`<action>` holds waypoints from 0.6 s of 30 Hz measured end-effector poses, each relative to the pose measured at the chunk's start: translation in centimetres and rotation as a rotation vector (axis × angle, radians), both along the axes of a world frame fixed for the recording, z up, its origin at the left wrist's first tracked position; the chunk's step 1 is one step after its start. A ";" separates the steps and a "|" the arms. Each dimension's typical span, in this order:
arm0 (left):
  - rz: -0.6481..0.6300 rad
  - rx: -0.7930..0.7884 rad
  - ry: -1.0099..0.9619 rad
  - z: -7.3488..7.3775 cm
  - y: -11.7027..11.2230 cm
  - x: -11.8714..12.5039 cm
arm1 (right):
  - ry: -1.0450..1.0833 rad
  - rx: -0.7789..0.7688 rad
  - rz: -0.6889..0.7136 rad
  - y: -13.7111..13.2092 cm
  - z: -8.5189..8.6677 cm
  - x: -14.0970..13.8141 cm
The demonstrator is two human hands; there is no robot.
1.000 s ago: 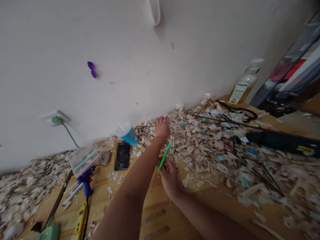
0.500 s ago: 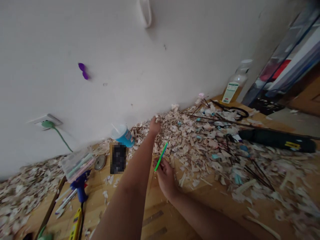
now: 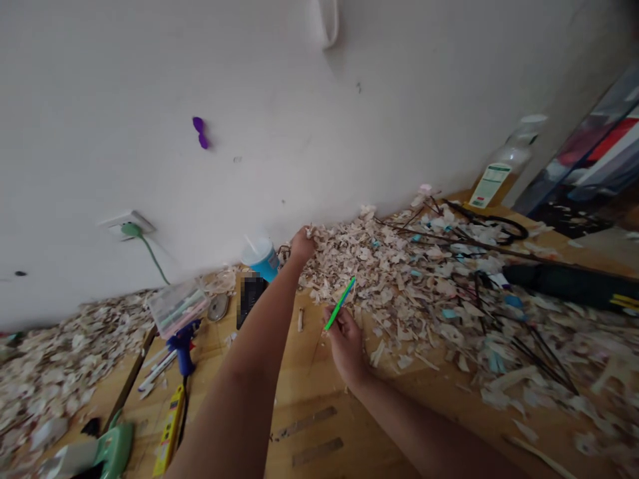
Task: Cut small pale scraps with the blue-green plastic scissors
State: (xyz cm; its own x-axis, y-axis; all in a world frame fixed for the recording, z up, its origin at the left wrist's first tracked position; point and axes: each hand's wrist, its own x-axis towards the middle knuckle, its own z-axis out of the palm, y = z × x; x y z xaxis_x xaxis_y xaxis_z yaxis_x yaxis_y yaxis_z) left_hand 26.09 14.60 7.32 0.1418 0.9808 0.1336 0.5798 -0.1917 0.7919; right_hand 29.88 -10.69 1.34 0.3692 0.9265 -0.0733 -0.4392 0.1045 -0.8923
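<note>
My left hand point(image 3: 302, 246) reaches far forward to the back left edge of a heap of pale shavings point(image 3: 369, 256), close to the wall. Its fingers are drawn together around what looks like a pale flake at the fingertips, partly hidden by the hand. Nearer to me, my right hand point(image 3: 347, 342) grips a slim bright green and blue stick-like tool point(image 3: 340, 303) that slants up and away. The tool's exact kind is unclear. Below the left hand, a small pale piece point(image 3: 300, 319) lies on the wooden table point(image 3: 299, 372).
Beside my left forearm stand a blue cup point(image 3: 267, 261) and a blurred-out dark object point(image 3: 249, 296). Further left lie a clear plastic box point(image 3: 174, 306), a blue glue gun point(image 3: 184, 349) and a yellow power strip point(image 3: 170, 429). Twigs, a dark pouch point(image 3: 564, 286) and a bottle point(image 3: 494, 176) sit right.
The view has turned left. My left hand has shifted left along the heap, closer to the blue cup. My right hand keeps hold of the green and blue tool in about the same place.
</note>
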 end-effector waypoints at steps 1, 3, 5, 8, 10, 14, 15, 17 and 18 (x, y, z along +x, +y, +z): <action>-0.004 -0.009 -0.013 0.0 0.1 -0.1 | 0.004 -0.001 0.004 -0.1 0.0 0.0; -0.019 -0.030 -0.040 0.0 0.2 -0.3 | 0.008 -0.002 0.017 -0.2 -0.1 0.0; -0.037 -0.054 -0.065 0.1 0.2 -0.3 | 0.007 -0.002 0.024 -0.3 -0.1 0.0; -0.065 -0.075 -0.080 0.5 0.0 0.0 | -0.003 0.009 0.024 -0.3 -0.1 -0.1; -0.081 -0.091 -0.074 0.9 -0.1 0.5 | -0.005 0.020 0.029 -0.2 -0.2 -0.1; -0.112 -0.128 -0.036 1.9 -0.1 1.8 | -0.008 0.047 0.040 0.0 -0.9 -0.3; -0.119 -0.133 -0.028 2.1 0.0 2.2 | -0.013 0.049 0.043 0.1 -1.0 -0.3; -0.129 -0.150 -0.010 2.5 0.0 2.8 | -0.022 0.050 0.050 0.1 -1.0 -0.4; -0.135 -0.167 0.020 2.6 0.0 3.1 | -0.028 0.051 0.055 0.1 -0.9 -0.4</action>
State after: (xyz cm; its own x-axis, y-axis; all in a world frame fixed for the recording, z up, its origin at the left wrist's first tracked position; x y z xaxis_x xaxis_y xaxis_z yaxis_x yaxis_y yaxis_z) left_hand 29.14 14.63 9.93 0.2740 0.9612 -0.0328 0.5735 -0.1359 0.8079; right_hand 29.50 -10.57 0.41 0.3185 0.9478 -0.0160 -0.4209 0.1262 -0.8983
